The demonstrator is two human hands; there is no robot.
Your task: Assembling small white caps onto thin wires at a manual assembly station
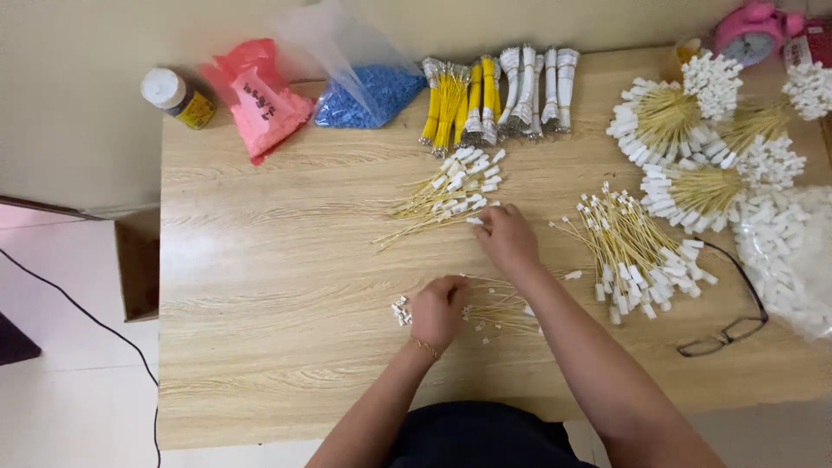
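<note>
My left hand [438, 309] rests curled on the wooden table [277, 286], fingers closed beside a small heap of white plastic connectors [400, 311]. Whether it holds one of them is hidden. My right hand [505, 236] reaches forward, its fingertips pinching a yellow wire with a white end [474, 221] at the near edge of a loose pile of such wires [451, 192]. Between my hands lies a thin scatter of bare yellow wires [498, 312].
Bundled yellow and white wires [498, 95] lie at the back. A blue-pellet bag [368, 91], a pink bag [260, 100] and a small jar [178, 97] stand back left. Finished wire fans [637, 251] and bundles [685, 147] fill the right, with black glasses [732, 329].
</note>
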